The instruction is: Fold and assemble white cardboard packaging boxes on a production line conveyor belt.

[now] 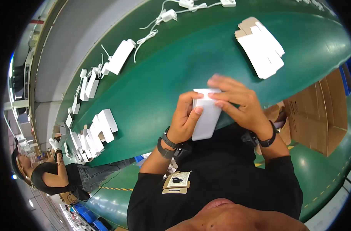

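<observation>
Both hands hold a small white carton box (205, 119) close to my chest, above the near edge of the green table (160, 88). My left hand (185, 119) grips its left side, thumb on the front face. My right hand (237, 102) wraps over the top end, fingers pressing on the flap. Each wrist carries a dark band. The box's far side is hidden behind my fingers.
A stack of flat white carton blanks (260, 46) lies at the right of the table. White chargers with cables (165, 17) and closed white boxes (100, 129) run along the left. An open cardboard carton (318, 115) stands at my right. Another person (56, 173) works at far left.
</observation>
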Motion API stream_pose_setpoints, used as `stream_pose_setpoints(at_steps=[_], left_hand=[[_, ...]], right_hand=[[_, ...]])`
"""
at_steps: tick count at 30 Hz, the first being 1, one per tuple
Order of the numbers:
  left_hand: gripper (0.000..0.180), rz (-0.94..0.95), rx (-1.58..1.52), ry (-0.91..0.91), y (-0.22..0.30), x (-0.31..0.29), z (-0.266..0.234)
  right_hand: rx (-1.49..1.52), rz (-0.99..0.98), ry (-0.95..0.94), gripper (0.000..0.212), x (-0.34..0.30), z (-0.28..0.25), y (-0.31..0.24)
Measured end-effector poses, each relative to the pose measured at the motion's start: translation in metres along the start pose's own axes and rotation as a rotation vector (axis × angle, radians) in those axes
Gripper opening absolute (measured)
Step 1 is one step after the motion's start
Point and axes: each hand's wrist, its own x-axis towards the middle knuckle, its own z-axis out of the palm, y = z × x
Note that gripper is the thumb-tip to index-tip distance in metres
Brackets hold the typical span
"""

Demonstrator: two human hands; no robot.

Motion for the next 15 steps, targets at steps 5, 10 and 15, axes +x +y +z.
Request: stream_pose_setpoints(at_steps=[5, 10, 15], left_hand=[[0.036, -0.202, 0.119, 0.497, -0.021, 0.078, -0.067], [0.046, -0.359, -0.195, 0.741, -0.060, 0.155, -0.132], [0.058, -0.293, -0.059, 0.690, -0.090, 0.154, -0.173]], right_hand=[[-0.862, 0.181, 0.161, 0.046, 0.017, -0.070, 0.034], [-1.149, 0.239, 0.111, 0.041, 0.003, -0.079, 0.060], [-1.093, 0.239, 0.244, 0.030, 0.005, -0.094, 0.053]])
